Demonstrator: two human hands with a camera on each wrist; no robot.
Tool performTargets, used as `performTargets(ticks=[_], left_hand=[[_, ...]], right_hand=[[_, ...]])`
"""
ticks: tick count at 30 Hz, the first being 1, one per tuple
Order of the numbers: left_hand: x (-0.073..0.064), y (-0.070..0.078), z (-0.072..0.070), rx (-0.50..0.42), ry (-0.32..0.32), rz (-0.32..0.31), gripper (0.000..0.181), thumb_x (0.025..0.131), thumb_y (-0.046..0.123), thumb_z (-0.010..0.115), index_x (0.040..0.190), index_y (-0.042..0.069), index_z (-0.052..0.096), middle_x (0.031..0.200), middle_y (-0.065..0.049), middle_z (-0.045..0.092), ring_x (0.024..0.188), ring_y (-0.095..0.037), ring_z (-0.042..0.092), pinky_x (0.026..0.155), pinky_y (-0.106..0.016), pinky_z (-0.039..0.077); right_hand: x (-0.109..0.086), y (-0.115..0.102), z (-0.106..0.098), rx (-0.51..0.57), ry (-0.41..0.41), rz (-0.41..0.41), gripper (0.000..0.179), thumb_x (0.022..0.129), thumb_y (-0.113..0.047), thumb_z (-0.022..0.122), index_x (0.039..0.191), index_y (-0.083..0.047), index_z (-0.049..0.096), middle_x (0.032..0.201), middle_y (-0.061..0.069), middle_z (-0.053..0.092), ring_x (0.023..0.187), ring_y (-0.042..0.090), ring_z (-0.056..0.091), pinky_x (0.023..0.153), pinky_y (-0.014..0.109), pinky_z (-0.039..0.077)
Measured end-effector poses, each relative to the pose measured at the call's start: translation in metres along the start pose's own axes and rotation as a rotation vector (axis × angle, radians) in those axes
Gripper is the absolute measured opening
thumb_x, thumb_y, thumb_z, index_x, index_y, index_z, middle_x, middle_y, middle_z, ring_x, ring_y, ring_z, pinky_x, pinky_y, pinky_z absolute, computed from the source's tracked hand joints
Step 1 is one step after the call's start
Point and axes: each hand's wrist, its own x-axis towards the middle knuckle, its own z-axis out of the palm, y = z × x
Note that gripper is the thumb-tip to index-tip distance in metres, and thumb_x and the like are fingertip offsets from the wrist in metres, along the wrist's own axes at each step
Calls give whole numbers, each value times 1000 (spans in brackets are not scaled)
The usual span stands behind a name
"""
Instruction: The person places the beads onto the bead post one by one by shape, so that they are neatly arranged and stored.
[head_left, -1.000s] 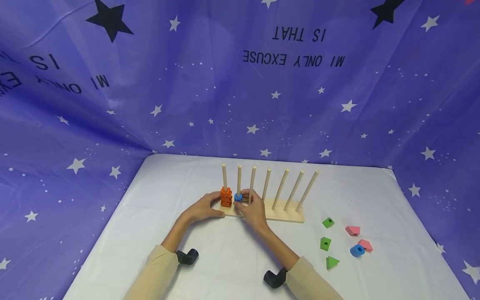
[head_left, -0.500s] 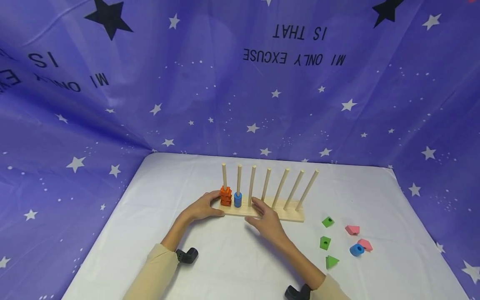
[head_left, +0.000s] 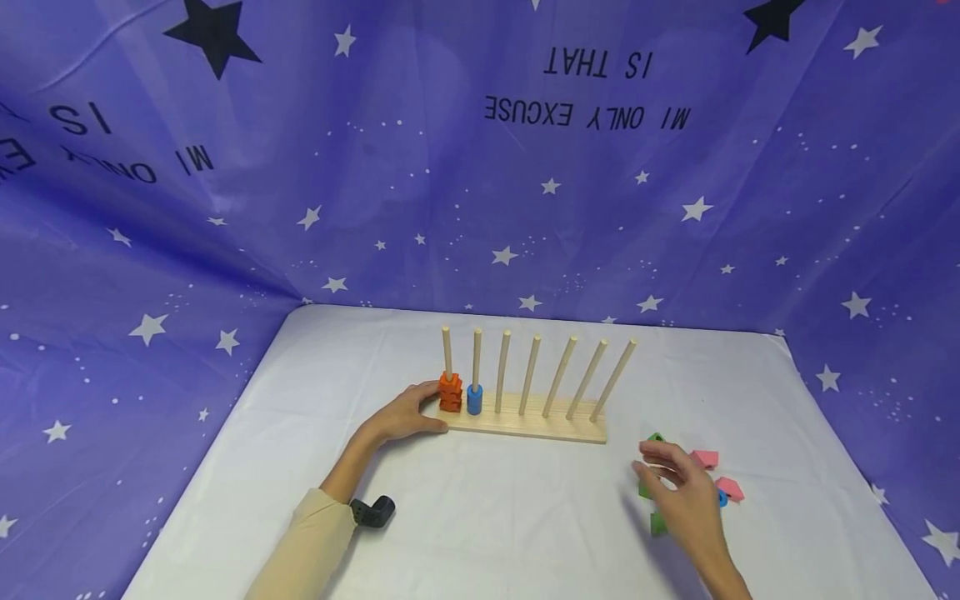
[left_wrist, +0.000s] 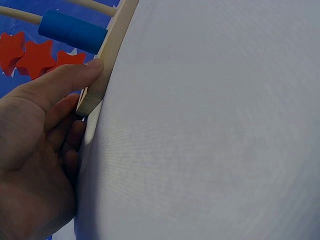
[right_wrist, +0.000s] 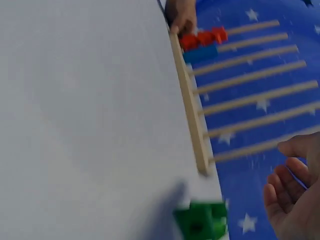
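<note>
A wooden peg board (head_left: 525,427) with several upright pegs stands on the white-covered table. My left hand (head_left: 405,414) grips its left end, thumb on the front edge of the base (left_wrist: 95,100) in the left wrist view. Orange-red star beads (head_left: 450,395) are stacked on the first peg, beside that hand. Two blue cylinder beads (left_wrist: 72,31) fill the bottom of the second peg. Off to the right, my right hand (head_left: 681,496) hovers over the loose beads, fingers relaxed and apart, holding nothing. Below it are green beads (head_left: 658,524), partly hidden by the hand.
Two pink beads (head_left: 730,488) lie just right of the right hand. A loose blue cylinder bead (head_left: 722,497) peeks out from behind that hand. Purple star-printed cloth (head_left: 480,208) rises behind the table and along both sides.
My right hand has let go of the blue cylinder bead on the second peg and moved right, to above the loose green beads. The left hand stays at the board's end.
</note>
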Motion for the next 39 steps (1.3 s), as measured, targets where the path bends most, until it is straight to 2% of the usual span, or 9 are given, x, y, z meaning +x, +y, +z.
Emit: performTargets(ticks=[7, 10, 14, 17, 21, 25, 30, 36, 39], left_hand=[[-2, 4, -1, -1, -2, -10, 81, 80, 22, 83, 147, -3, 45, 151, -24, 41, 140, -41, 33, 115, -55, 24], [-2, 4, 0, -4, 2, -17, 81, 80, 21, 83, 147, -4, 44, 151, -24, 41, 140, -42, 33, 115, -55, 24], [-2, 2, 1, -12, 6, -21, 81, 80, 21, 83, 147, -3, 44, 151, -25, 41, 140, -42, 33, 115, -56, 24], [-2, 3, 1, -13, 4, -26, 82, 80, 22, 83, 147, -3, 44, 151, -25, 40, 140, -42, 32, 115, -56, 23], [-2, 3, 0, -8, 0, -32, 83, 80, 23, 83, 148, -3, 43, 152, -24, 39, 141, -41, 31, 115, -56, 23], [-3, 2, -1, -4, 5, -37, 83, 80, 23, 83, 148, -3, 43, 152, -24, 40, 141, -41, 32, 115, -56, 23], [-2, 0, 0, -5, 6, -40, 83, 80, 23, 83, 148, -3, 43, 152, -24, 40, 141, -41, 31, 115, -56, 24], [1, -3, 1, 0, -4, -28, 82, 80, 23, 83, 148, -2, 44, 152, -23, 40, 141, -40, 32, 116, -55, 24], [1, -4, 1, 3, -6, -16, 81, 81, 22, 83, 148, -1, 45, 152, -23, 40, 140, -40, 32, 116, -55, 23]], right_hand=[[-30, 29, -42, 124, 421, 281, 23, 80, 9, 77, 101, 10, 68, 83, -11, 70, 74, -3, 64, 68, 6, 50], [-38, 40, -50, 114, 486, 394, 27, 81, 2, 79, 105, 6, 67, 82, -16, 66, 74, -6, 62, 66, 5, 48], [-44, 53, -56, -26, 439, 551, 38, 84, -14, 81, 114, -1, 63, 82, -23, 57, 73, -11, 54, 64, 3, 46], [-43, 61, -57, 5, 399, 637, 40, 84, -17, 82, 116, -4, 61, 81, -25, 55, 71, -14, 54, 63, 3, 45], [-39, 71, -57, 12, 324, 690, 44, 85, -19, 81, 122, -7, 60, 80, -31, 54, 70, -18, 53, 64, 3, 45], [-34, 74, -55, -91, 245, 676, 53, 86, -22, 79, 132, -6, 59, 87, -28, 56, 72, -19, 52, 64, 3, 44], [-28, 76, -51, -130, 231, 639, 52, 86, -18, 79, 131, -3, 59, 92, -19, 63, 72, -18, 52, 65, 3, 45], [-22, 82, -46, -197, 198, 601, 47, 88, -18, 77, 127, -2, 57, 111, 10, 68, 73, -20, 48, 67, 3, 43], [-20, 84, -46, -207, 198, 586, 47, 88, -18, 77, 128, -3, 57, 112, 11, 68, 73, -20, 48, 68, 3, 42]])
